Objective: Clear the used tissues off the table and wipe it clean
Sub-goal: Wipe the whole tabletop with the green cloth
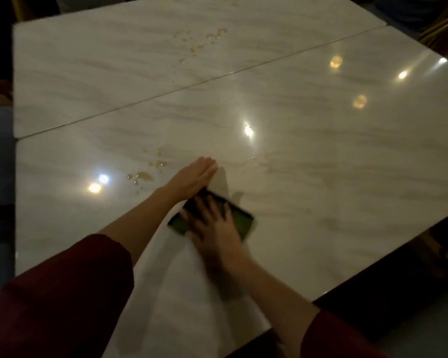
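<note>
A dark green wiping cloth (241, 220) lies flat on the glossy white marble table (321, 164) near its front edge. My right hand (212, 223) presses on the cloth with fingers spread, blurred by motion. Just left of the cloth, my left hand (194, 178) rests on its edge on the table, fingers straight and together, holding nothing. Yellowish spill drops (145, 175) sit on the table left of my left hand. More spill spots (207, 40) lie on the far table half. No tissues are in view.
A seam (192, 85) runs diagonally between two table slabs. Lamp reflections glare on the surface. A gold chair frame (442, 27) stands at the far right corner; dark floor and chairs surround the table. My sleeves are dark red.
</note>
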